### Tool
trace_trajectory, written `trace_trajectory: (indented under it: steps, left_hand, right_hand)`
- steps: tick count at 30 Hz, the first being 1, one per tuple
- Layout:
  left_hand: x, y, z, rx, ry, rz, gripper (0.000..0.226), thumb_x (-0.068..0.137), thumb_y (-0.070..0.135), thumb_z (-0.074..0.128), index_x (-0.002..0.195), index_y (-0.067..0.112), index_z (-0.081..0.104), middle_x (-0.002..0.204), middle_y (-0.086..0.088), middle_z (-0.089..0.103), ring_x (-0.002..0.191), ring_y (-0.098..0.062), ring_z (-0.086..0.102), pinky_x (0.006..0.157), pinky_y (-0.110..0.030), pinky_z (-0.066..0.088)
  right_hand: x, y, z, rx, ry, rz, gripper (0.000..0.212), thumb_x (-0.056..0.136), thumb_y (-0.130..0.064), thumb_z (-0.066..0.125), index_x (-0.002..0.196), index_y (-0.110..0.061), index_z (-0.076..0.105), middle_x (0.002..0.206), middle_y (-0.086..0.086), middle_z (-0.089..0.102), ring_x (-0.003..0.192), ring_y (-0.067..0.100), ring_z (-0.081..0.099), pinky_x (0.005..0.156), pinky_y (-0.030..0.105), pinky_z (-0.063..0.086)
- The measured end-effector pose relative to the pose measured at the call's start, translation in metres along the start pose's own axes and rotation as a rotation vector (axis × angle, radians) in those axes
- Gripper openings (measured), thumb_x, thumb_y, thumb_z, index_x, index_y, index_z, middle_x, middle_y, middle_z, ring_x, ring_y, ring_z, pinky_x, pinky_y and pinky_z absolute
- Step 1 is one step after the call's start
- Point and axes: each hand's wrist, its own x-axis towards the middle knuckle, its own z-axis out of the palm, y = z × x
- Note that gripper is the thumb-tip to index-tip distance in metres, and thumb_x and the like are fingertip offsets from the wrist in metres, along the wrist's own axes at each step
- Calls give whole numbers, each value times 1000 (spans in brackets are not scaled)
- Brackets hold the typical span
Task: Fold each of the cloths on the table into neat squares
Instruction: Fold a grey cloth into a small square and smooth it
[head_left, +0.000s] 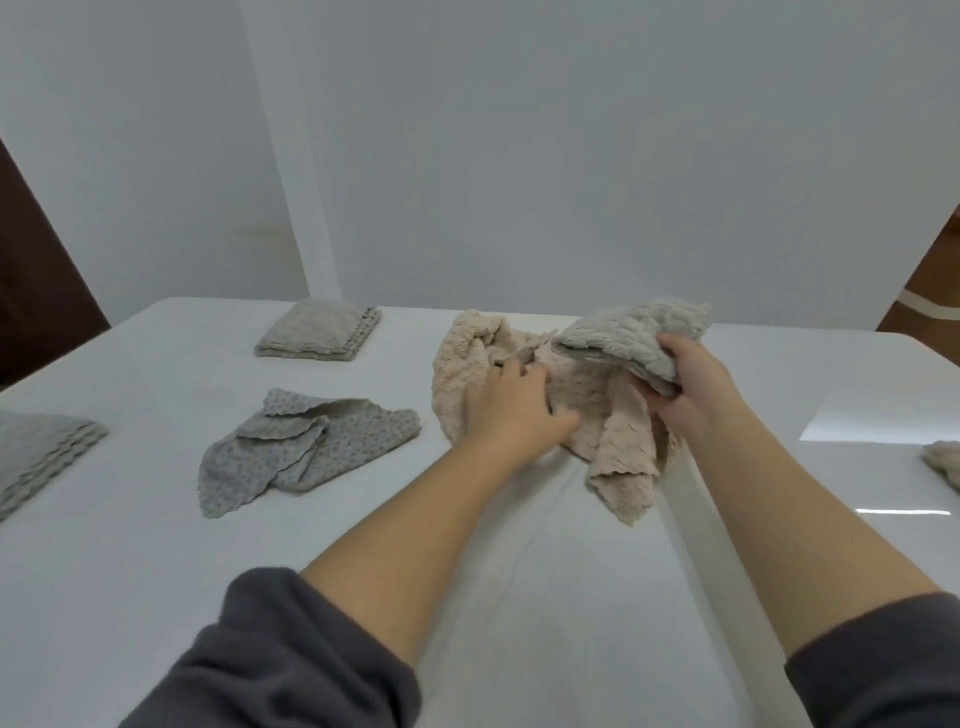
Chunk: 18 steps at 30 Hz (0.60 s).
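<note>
Currently separating two tangled cloths, far middle of the table (156, 571).
Right hand (691, 384) grips the bunched grey cloth (634, 338), held up off the beige cloth (597, 415), probably to free it. Left hand (514, 410) curls its fingers into the beige one, seemingly to pin it down; fingertips are buried in folds. Spotted cloth (306, 452) lies loose at left. The side cloths are cut off by the frame.

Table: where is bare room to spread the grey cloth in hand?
Bare: the table near edge, this side of the patterned cloth and beige cloth; also right of the beige cloth, short of the edge cloth. Centre is crowded.
</note>
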Motion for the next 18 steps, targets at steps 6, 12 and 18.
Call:
trace_trajectory:
  steps: [6,12,18]
  left_hand:
    - [19,29,33,209,-66,111,57,87,63,50,132,29,52,140,-6,45,128,-26,41,106,-55,22]
    - [14,-10,17,339,158,239,23,93,18,52,110,18,67,119,-1,62,113,-25,51,114,-51,16]
    - [5,-90,-13,347,116,102,9,89,27,54,82,24,50,94,7,57,103,-20,52,108,-46,20]
  right_hand:
    - [24,0,-22,3,49,-1,32,94,-14,59,125,-11,54,104,10,68,77,19,68,54,30,58]
    - [34,9,-18,42,9,35,34,94,-13,57,127,-9,53,97,9,69,73,19,68,51,31,58]
    - [41,12,-13,93,-86,73,29,95,-12,55,124,-12,55,93,7,70,62,14,71,54,28,57]
